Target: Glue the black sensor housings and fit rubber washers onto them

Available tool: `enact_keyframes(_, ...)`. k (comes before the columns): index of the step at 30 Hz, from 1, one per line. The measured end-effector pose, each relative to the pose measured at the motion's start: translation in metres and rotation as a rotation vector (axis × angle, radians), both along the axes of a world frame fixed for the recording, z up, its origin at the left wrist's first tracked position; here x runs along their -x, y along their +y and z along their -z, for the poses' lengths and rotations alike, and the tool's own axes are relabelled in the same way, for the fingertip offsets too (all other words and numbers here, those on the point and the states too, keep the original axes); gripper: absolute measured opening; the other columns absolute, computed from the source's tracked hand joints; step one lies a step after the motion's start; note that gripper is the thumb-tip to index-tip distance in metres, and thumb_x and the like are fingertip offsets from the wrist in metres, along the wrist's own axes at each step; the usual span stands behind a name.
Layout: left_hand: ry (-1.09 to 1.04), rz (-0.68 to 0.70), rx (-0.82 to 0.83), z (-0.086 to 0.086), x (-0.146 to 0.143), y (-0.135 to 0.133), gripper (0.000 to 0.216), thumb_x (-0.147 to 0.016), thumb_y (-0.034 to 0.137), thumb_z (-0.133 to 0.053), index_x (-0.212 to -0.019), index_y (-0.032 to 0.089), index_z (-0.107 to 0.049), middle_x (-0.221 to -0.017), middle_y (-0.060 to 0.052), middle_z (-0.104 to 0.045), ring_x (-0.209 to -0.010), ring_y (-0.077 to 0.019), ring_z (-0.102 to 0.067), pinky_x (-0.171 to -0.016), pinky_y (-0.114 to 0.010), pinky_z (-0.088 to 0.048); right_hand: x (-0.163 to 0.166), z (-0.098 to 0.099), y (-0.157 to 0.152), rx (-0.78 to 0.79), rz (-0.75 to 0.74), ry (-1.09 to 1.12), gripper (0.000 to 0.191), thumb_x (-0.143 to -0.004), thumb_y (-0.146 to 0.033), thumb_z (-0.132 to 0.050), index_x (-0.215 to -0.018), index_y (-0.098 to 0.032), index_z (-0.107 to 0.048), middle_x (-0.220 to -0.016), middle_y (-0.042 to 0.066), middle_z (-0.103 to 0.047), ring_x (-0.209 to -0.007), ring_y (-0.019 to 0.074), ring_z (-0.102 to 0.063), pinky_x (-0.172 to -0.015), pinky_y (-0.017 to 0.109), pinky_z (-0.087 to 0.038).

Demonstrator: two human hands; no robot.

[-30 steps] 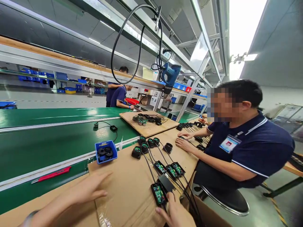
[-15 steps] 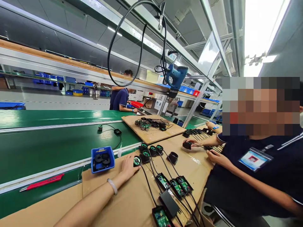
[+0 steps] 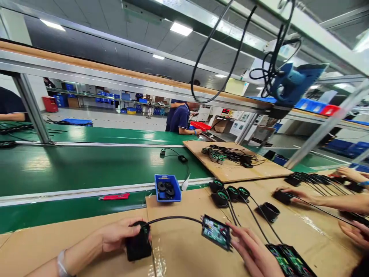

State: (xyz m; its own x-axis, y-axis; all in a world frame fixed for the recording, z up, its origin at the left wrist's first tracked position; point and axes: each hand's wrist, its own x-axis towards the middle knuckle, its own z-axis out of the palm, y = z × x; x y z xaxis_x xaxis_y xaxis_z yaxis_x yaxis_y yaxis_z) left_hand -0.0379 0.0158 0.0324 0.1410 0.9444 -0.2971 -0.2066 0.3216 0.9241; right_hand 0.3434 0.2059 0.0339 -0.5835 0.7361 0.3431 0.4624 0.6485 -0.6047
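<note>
My left hand [image 3: 117,235] is closed around a black plastic housing [image 3: 138,246], thumb on top and side wall facing me. A black cable [image 3: 175,217] arches from it to an open black case with a circuit board [image 3: 216,231]. My right hand [image 3: 252,248] pinches that case at its right edge, holding it tilted above the cardboard [image 3: 178,254]. Just beyond stand several black housings with green round boards [image 3: 221,197], their cables running toward more open circuit-board cases [image 3: 288,259] at lower right.
A blue bin [image 3: 168,188] with black rings stands at the cardboard's far edge. Left of it lies a red utility knife [image 3: 115,196]. An empty black housing [image 3: 268,212] sits at right, near a co-worker's hands [image 3: 305,198]. A blue power tool [image 3: 296,82] hangs overhead.
My left hand has lifted the housing from the group and brought it nearer. My right hand has come into view with the connected circuit-board case. The view has turned left.
</note>
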Motion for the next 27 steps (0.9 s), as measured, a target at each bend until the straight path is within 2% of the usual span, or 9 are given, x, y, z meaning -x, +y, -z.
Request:
enact_keyframes(3, -0.222, -0.105, 0.105, 0.007, 0.002, -0.016, 0.055, -0.063, 0.061, -0.082, -0.089, 0.016, -0.062, -0.094, -0.011, -0.074, -0.083, -0.0218, -0.065, -0.072, -0.028, -0.048, 0.06, 0.011, 0.015, 0.114, -0.036, -0.044, 0.046, -0.093, -0.051, -0.044, -0.119, -0.022, -0.07, -0.105, 0.012, -0.068, -0.096, 0.0243, -0.068, -0.085, 0.035, -0.057)
enact_keyframes(5, -0.246, -0.172, 0.124, 0.012, 0.0, -0.016, 0.051, -0.058, 0.055, -0.086, -0.081, 0.015, -0.062, -0.086, -0.011, -0.074, -0.079, -0.0211, -0.064, -0.071, -0.027, -0.047, 0.086, 0.021, 0.023, 0.166, -0.078, -0.091, 0.041, -0.089, -0.048, -0.048, -0.108, -0.022, -0.073, -0.098, 0.011, -0.069, -0.086, 0.0235, -0.069, -0.081, 0.035, -0.057)
enact_keyframes(7, -0.24, -0.22, 0.148, 0.017, -0.001, -0.012, 0.055, -0.054, 0.06, -0.085, -0.078, 0.016, -0.062, -0.083, -0.011, -0.074, -0.076, -0.0203, -0.063, -0.07, -0.027, -0.047, 0.103, 0.028, 0.035, 0.207, -0.09, -0.129, 0.03, -0.084, -0.04, -0.055, -0.099, -0.021, -0.074, -0.094, 0.01, -0.071, -0.083, 0.0227, -0.07, -0.08, 0.035, -0.057)
enact_keyframes(12, -0.218, -0.262, 0.194, 0.017, -0.002, 0.008, 0.057, -0.057, 0.069, -0.076, -0.077, 0.017, -0.065, -0.085, -0.007, -0.073, -0.077, -0.0189, -0.062, -0.073, -0.027, -0.046, 0.143, 0.026, 0.089, 0.259, 0.072, -0.109, 0.021, -0.093, -0.031, -0.065, -0.106, -0.015, -0.066, -0.104, 0.007, -0.069, -0.096, 0.0196, -0.067, -0.092, 0.041, -0.054)
enact_keyframes(17, -0.093, -0.254, 0.098, 0.009, -0.011, 0.02, 0.045, -0.067, 0.059, -0.07, -0.071, 0.015, -0.067, -0.083, -0.006, -0.07, -0.076, -0.0184, -0.056, -0.069, -0.027, -0.04, 0.195, 0.033, 0.129, 0.338, 0.198, 0.043, 0.026, -0.097, -0.036, -0.064, -0.11, -0.014, -0.063, -0.106, 0.005, -0.065, -0.09, 0.0173, -0.065, -0.082, 0.037, -0.057)
enact_keyframes(20, -0.069, -0.231, 0.033, 0.008, -0.011, 0.018, 0.054, -0.075, 0.07, -0.063, -0.08, 0.016, -0.067, -0.087, -0.004, -0.066, -0.081, -0.0188, -0.055, -0.073, -0.027, -0.04, 0.202, 0.037, 0.128, 0.367, 0.234, 0.185, 0.026, -0.097, -0.038, -0.063, -0.105, -0.014, -0.063, -0.099, 0.004, -0.064, -0.084, 0.0156, -0.064, -0.078, 0.034, -0.056)
enact_keyframes(22, -0.08, -0.183, 0.003, 0.01, -0.008, 0.015, 0.056, -0.07, 0.069, -0.071, -0.094, 0.018, -0.064, -0.09, -0.001, -0.064, -0.083, -0.0184, -0.054, -0.075, -0.027, -0.041, 0.196, 0.032, 0.118, 0.368, 0.258, 0.303, 0.03, -0.096, -0.043, -0.062, -0.105, -0.014, -0.062, -0.096, 0.004, -0.063, -0.084, 0.0161, -0.062, -0.079, 0.035, -0.055)
enact_keyframes(25, 0.037, -0.138, -0.12, 0.018, -0.006, 0.011, 0.069, -0.054, 0.042, -0.09, -0.11, 0.022, -0.056, -0.097, 0.002, -0.061, -0.088, -0.0189, -0.054, -0.081, -0.028, -0.043, 0.183, 0.016, 0.087, 0.406, 0.216, 0.478, 0.049, -0.093, -0.06, -0.057, -0.119, -0.018, -0.058, -0.098, 0.005, -0.061, -0.087, 0.0184, -0.061, -0.079, 0.035, -0.055)
enact_keyframes(27, 0.226, -0.182, -0.201, 0.024, -0.007, 0.01, 0.068, -0.055, 0.031, -0.089, -0.113, 0.022, -0.056, -0.103, 0.0, -0.061, -0.094, -0.0219, -0.056, -0.085, -0.03, -0.044, 0.179, 0.005, 0.057, 0.482, 0.134, 0.56, 0.06, -0.088, -0.07, -0.055, -0.128, -0.024, -0.053, -0.094, 0.004, -0.06, -0.081, 0.0181, -0.061, -0.069, 0.032, -0.056)
